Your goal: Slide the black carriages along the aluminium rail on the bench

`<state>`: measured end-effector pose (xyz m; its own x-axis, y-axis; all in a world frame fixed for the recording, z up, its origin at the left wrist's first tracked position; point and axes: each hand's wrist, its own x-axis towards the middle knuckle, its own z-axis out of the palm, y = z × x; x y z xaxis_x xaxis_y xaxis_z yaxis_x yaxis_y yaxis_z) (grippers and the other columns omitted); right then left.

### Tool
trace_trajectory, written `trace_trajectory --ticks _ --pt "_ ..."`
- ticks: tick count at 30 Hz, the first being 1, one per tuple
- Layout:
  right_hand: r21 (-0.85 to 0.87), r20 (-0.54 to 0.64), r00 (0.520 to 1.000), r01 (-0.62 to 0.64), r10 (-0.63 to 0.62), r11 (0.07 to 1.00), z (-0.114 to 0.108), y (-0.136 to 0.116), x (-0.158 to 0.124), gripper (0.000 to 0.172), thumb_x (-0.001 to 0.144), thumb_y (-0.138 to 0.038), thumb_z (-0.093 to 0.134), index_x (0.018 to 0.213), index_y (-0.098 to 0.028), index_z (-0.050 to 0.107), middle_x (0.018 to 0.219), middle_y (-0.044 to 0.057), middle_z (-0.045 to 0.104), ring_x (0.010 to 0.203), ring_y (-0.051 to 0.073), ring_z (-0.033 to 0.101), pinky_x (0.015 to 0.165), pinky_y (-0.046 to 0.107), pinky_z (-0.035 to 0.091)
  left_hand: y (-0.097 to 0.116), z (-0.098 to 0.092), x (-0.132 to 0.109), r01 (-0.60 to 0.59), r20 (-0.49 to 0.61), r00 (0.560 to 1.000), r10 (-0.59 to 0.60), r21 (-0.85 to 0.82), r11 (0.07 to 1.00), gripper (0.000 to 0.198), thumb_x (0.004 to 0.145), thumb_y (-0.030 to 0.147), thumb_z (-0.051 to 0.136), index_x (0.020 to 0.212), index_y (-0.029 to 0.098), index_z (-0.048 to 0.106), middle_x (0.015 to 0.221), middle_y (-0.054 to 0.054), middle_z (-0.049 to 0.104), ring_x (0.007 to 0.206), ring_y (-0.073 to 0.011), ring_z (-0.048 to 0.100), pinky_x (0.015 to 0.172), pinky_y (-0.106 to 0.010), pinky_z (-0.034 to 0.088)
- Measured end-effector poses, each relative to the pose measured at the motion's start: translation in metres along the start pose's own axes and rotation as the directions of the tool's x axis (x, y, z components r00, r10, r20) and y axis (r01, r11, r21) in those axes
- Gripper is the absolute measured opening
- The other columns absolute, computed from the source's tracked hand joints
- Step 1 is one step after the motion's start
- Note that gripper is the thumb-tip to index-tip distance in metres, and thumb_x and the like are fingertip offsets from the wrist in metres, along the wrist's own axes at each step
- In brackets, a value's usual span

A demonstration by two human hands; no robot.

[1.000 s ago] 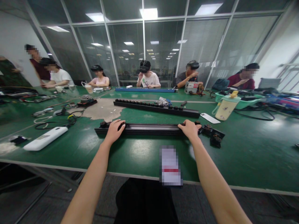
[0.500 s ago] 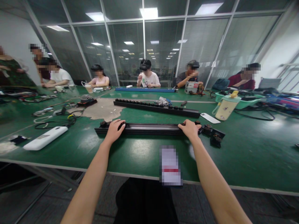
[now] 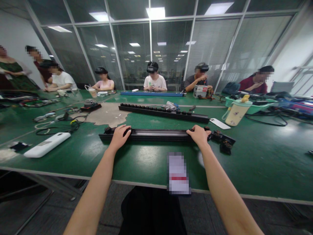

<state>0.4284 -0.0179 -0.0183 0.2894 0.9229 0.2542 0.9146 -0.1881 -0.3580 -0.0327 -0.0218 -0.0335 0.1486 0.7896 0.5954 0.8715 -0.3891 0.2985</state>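
Observation:
A long black rail with a shiny grey channel along its top lies crosswise on the table before me. My left hand is closed over it near the left end, beside a small black block. Near the right end my right hand grips the same rail, thumb pointing inward. Just past my right hand, loose black blocks rest on the table. Farther back lies a second black rail carrying a row of several black blocks. The undersides of my fingers are hidden.
On the green table, a phone with a blurred screen lies near the front edge. A white device is at left, a white phone and cream tumbler at right. Several people sit across, behind a blue bar.
My hands and the rail stay in place. Across the table, the person in the middle has lowered a raised hand toward the tabletop. People at the far left have shifted slightly.

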Motion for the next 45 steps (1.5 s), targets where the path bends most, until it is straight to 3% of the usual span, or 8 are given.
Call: trace_trajectory --ticks 11,19,29,45 --pt "0.056 0.022 0.997 -0.081 0.080 0.995 -0.005 -0.003 -0.003 0.030 0.087 -0.046 0.060 0.095 -0.018 0.068 0.102 0.012 0.075 0.104 0.032 0.067 0.100 0.054 0.036 -0.001 0.001 0.000 0.005 0.001 1.000 -0.005 0.000 1.000 0.051 0.100 0.054 0.041 0.125 0.020 0.069 0.132 -0.012 0.071 0.136 -0.0300 0.054 0.120 -0.052 0.037" --pt "0.083 0.038 0.995 -0.093 0.090 0.992 -0.007 -0.004 -0.005 0.033 0.088 -0.046 0.063 0.102 -0.018 0.071 0.111 0.015 0.074 0.109 0.033 0.068 0.089 0.042 0.048 -0.002 0.001 0.000 0.007 0.002 1.000 -0.007 0.001 1.000 0.052 0.100 0.055 0.041 0.126 0.020 0.069 0.133 -0.012 0.070 0.136 -0.0303 0.054 0.120 -0.051 0.037" --pt "0.069 0.040 0.993 -0.116 0.113 0.991 -0.010 -0.003 -0.004 0.035 0.086 -0.049 0.063 0.102 -0.019 0.074 0.105 0.014 0.076 0.109 0.033 0.069 0.097 0.049 0.047 -0.001 0.000 0.000 -0.005 0.004 1.000 0.005 0.002 1.000 0.050 0.100 0.053 0.041 0.126 0.020 0.069 0.131 -0.012 0.071 0.136 -0.0304 0.054 0.120 -0.051 0.037" --pt "0.065 0.029 0.991 -0.134 0.132 0.989 -0.012 -0.004 -0.005 0.034 0.086 -0.049 0.062 0.100 -0.020 0.075 0.102 0.013 0.076 0.107 0.032 0.069 0.098 0.048 0.043 0.001 -0.001 0.000 0.011 0.009 1.000 -0.011 -0.011 1.000 0.052 0.099 0.055 0.041 0.126 0.020 0.069 0.133 -0.012 0.070 0.137 -0.0299 0.053 0.121 -0.051 0.036"
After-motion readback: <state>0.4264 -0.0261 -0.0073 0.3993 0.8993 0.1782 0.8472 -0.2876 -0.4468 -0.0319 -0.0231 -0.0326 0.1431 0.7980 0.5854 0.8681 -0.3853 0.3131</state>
